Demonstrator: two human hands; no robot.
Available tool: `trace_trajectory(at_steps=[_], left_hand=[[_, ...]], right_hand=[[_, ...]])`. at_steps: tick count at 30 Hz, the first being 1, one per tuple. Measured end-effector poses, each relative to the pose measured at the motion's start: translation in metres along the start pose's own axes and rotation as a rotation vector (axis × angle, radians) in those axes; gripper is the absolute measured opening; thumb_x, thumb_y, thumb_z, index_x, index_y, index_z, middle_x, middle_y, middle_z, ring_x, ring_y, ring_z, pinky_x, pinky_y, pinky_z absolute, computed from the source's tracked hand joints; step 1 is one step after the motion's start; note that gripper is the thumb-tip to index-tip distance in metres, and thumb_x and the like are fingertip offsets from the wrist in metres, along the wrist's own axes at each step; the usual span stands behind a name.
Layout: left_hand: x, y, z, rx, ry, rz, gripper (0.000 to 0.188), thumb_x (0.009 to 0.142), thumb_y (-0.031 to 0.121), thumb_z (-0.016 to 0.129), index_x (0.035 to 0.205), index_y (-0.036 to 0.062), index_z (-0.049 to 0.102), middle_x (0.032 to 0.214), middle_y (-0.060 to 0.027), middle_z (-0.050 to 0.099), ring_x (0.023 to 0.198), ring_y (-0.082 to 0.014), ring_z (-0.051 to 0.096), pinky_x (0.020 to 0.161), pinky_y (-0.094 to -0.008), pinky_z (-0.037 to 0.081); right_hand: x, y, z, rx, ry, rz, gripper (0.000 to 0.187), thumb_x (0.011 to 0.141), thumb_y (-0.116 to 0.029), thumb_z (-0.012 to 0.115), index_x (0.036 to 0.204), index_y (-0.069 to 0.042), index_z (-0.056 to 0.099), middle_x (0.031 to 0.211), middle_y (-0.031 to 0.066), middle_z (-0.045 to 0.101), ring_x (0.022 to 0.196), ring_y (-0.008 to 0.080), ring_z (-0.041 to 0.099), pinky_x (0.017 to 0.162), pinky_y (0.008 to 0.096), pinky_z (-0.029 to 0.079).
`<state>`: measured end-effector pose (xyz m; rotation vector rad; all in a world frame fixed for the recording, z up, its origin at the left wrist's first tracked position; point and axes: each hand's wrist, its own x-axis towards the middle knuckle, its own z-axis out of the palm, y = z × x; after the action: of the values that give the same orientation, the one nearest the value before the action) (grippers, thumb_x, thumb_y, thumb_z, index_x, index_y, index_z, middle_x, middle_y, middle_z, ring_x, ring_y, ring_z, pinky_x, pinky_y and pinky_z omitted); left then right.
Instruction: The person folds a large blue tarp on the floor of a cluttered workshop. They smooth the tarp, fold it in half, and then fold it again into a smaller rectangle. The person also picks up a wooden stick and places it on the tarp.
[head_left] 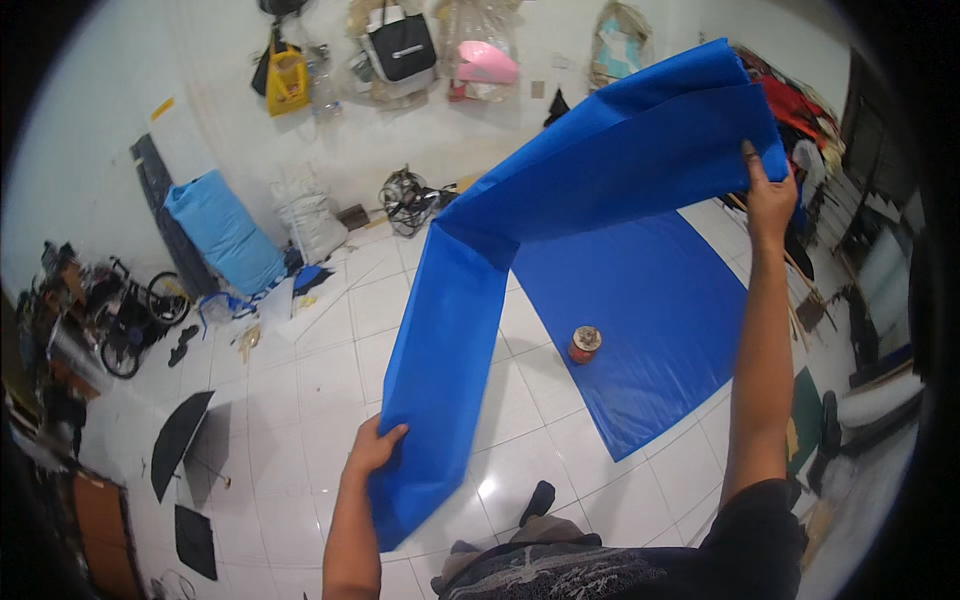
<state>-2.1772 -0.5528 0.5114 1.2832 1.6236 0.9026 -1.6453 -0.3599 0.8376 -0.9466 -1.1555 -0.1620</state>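
Note:
A long folded strip of blue tarpaulin [440, 340] hangs bent between my two hands, raised above the floor. Its lower left end is gripped by my left hand [372, 447], thumb on top. High on the right, my right hand [770, 195] pinches the other end, thumb pressed on the near face. The strip sags into a crease near the middle. Beneath it a second blue sheet [650, 320] lies flat on the floor, partly hidden by the strip. A small round can [585, 343] with a reddish side stands on that sheet's left edge.
White tiles [340, 370] cover the floor. An open black umbrella [182, 440] lies left, near a small bicycle [140, 310]. A light-blue bundle [225, 232] leans on the back wall, with a fan [405, 198] farther right. Bags [398, 48] hang above; clutter [795, 100] lines the right side.

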Motion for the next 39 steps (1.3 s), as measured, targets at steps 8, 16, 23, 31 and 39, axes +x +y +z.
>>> trace_trajectory(at_steps=[8, 16, 23, 31, 39], left_hand=[[0.043, -0.006, -0.018, 0.653, 0.082, -0.107, 0.034, 0.076, 0.022, 0.072, 0.106, 0.0073, 0.064, 0.092, -0.0150, 0.067, 0.087, -0.0300, 0.064, 0.079, -0.0381, 0.049], [0.098, 0.014, 0.006, 0.917, -0.178, 0.049, 0.047, 0.074, 0.023, 0.073, 0.119, 0.0146, 0.059, 0.098, -0.0131, 0.065, 0.090, -0.0313, 0.062, 0.079, -0.0406, 0.048], [0.183, 0.019, 0.014, 1.128, -0.244, 0.254, 0.052, 0.074, 0.020, 0.071, 0.124, 0.0179, 0.057, 0.081, -0.0113, 0.058, 0.081, -0.0302, 0.058, 0.073, -0.0417, 0.045], [0.359, 0.103, 0.022, 1.180, -0.271, 0.647, 0.071, 0.062, 0.000, 0.066, 0.129, 0.0203, 0.054, 0.079, -0.0098, 0.054, 0.076, -0.0284, 0.054, 0.068, -0.0405, 0.042], [0.516, 0.225, 0.076, 1.240, -0.316, 0.914, 0.070, 0.061, -0.004, 0.063, 0.127, 0.0197, 0.057, 0.079, -0.0091, 0.052, 0.076, -0.0284, 0.052, 0.071, -0.0396, 0.043]], right_hand=[[0.048, 0.159, -0.146, -0.119, 0.037, 0.284, 0.041, 0.080, -0.027, 0.074, 0.103, 0.004, 0.061, 0.089, 0.0092, 0.066, 0.068, 0.0138, 0.062, 0.059, 0.0269, 0.051], [0.003, 0.270, -0.276, -0.675, 0.008, 0.611, 0.051, 0.076, -0.037, 0.075, 0.104, 0.003, 0.061, 0.088, 0.0106, 0.065, 0.070, 0.0157, 0.063, 0.055, 0.0279, 0.049], [-0.070, 0.308, -0.335, -0.802, 0.107, 0.765, 0.051, 0.076, -0.035, 0.075, 0.108, 0.003, 0.059, 0.094, 0.0111, 0.065, 0.072, 0.0180, 0.063, 0.058, 0.0300, 0.049], [-0.115, 0.277, -0.341, -0.904, 0.289, 0.964, 0.046, 0.080, -0.032, 0.072, 0.108, 0.002, 0.060, 0.096, 0.0096, 0.066, 0.073, 0.0178, 0.062, 0.057, 0.0295, 0.048], [-0.172, 0.271, -0.354, -0.920, 0.550, 1.114, 0.053, 0.077, -0.044, 0.073, 0.107, -0.003, 0.059, 0.074, 0.0015, 0.057, 0.055, 0.0114, 0.052, 0.043, 0.0246, 0.039]])
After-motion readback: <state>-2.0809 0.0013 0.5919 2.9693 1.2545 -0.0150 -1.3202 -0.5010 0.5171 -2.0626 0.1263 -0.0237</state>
